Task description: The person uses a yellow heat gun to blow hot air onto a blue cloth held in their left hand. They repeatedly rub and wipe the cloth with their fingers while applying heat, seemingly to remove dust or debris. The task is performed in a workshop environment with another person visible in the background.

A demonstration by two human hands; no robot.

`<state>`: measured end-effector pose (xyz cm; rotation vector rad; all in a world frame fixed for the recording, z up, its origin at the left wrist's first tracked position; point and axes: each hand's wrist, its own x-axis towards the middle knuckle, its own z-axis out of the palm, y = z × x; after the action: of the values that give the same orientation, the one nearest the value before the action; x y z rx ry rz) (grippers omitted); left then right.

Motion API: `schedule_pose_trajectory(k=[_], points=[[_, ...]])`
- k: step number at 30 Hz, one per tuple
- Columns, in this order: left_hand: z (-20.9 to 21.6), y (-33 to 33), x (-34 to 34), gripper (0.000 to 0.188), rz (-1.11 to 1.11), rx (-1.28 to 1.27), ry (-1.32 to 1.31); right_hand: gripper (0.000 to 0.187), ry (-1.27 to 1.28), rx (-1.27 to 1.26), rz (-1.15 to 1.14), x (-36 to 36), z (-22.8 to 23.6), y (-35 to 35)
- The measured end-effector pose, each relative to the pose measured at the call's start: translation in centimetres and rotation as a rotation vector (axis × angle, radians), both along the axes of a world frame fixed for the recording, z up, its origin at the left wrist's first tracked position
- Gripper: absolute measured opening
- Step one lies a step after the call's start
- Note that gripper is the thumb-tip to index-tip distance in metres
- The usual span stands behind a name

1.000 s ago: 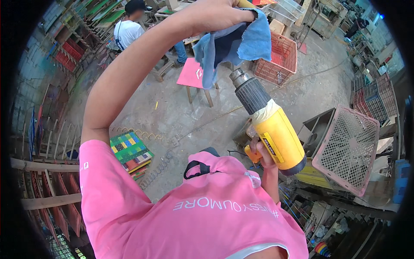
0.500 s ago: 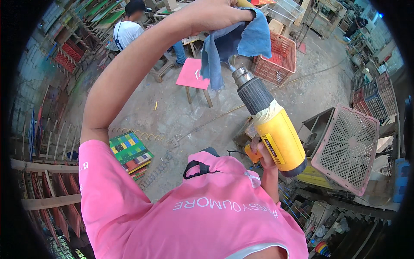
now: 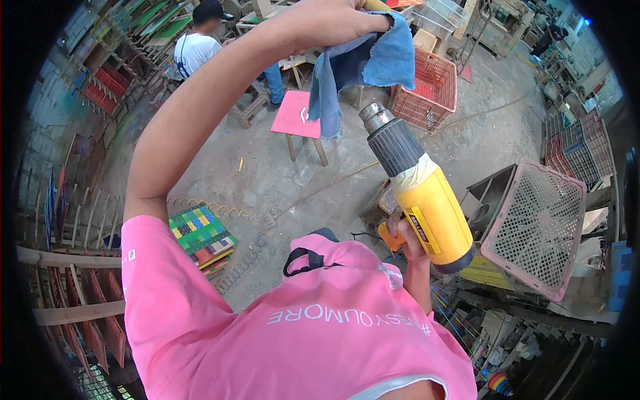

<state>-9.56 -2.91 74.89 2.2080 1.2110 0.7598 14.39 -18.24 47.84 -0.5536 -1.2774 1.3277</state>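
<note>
My left hand (image 3: 337, 25) is raised at the top of the view, its fingers closed on a blue cloth (image 3: 392, 57) that hangs down in folds. A yellowish edge of something (image 3: 377, 6) shows beside its fingertips; what it belongs to is cut off by the frame. In my right hand (image 3: 412, 243) is a yellow and black heat gun (image 3: 432, 210), gripped by its handle. The metal nozzle points up and to the left, just below the hanging cloth and apart from it. Pale tape wraps the gun's collar.
A pink-topped stool (image 3: 293, 115) stands ahead, near a seated person (image 3: 198, 43). Right of the cloth is a red plastic crate (image 3: 430, 93). A pink-rimmed fan grille (image 3: 535, 230) lies at right. Colourful boards (image 3: 200, 230) are stacked at left beside a coiled hose (image 3: 243, 263).
The blue cloth has swung slightly left, and a bluish bit seen at the nozzle tip before no longer shows there. The heat gun and both arms have barely moved.
</note>
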Motion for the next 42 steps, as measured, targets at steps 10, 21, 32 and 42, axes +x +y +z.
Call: schedule_pose_trajectory(k=[10,21,32,42], points=[[0.1,0.0,0.5,0.023,-0.051,0.040,-0.025,0.019,-0.027,0.080,-0.056,0.0,-0.3,0.3],[-0.4,0.8,0.8,0.026,-0.040,0.023,-0.025,0.017,0.021,-0.047,0.027,0.7,-0.2,-0.2],[0.5,1.0,2.7,0.026,-0.072,-0.029,-0.045,0.038,-0.256,0.001,-0.129,3.0,-4.1,0.1],[-0.5,3.7,2.1,0.026,-0.106,0.018,-0.031,0.048,0.317,-0.219,0.261,3.9,-10.2,1.2]])
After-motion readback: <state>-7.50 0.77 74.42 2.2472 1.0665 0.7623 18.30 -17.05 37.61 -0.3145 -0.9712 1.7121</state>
